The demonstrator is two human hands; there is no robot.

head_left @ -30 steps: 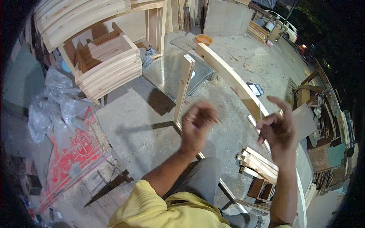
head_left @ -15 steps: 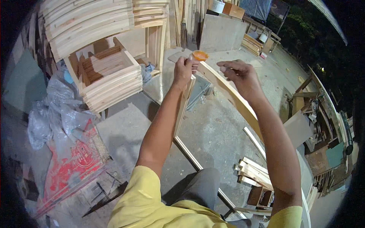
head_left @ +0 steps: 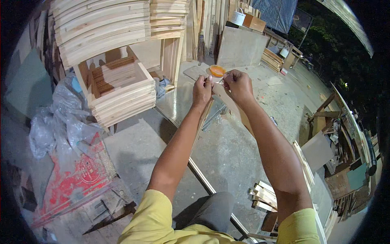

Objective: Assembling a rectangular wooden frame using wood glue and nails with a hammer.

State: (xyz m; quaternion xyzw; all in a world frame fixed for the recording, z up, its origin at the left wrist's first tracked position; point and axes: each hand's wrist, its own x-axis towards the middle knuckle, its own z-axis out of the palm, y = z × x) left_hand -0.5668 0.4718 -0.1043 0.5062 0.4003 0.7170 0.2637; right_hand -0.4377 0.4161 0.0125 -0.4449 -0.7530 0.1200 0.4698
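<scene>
Wooden frame (head_left: 201,176) sits ahead of the person's legs: one post (head_left: 200,131) runs up under the left forearm, a wide board (head_left: 228,101) slopes up to the same region, and a lower rail runs back toward the legs. Both hands are up at the far end of post and board, close together

Right hand (head_left: 239,84): thumb and fingertips nearly closed, pinched on a small thin piece (head_left: 220,80); too small to tell if nail, screw or pin. Left hand (head_left: 203,91): fingers curled, thumb against them, just beside the piece; can't tell if it grips anything or only steadies

Step in hand, my read: handling or lining up a small fastener over the frame's upper end, seemingly not driven yet. Actual contact with the wood hidden behind the fingers

Next move likely calls for a fine two-hand alignment: left holds steady, right keeps the tip straight, light pressure only. Watch for a slip or a dropped piece; orange bowl (head_left: 217,71) shows just beyond the fingers, off-cut pile (head_left: 266,196) well apart to the right
</scene>
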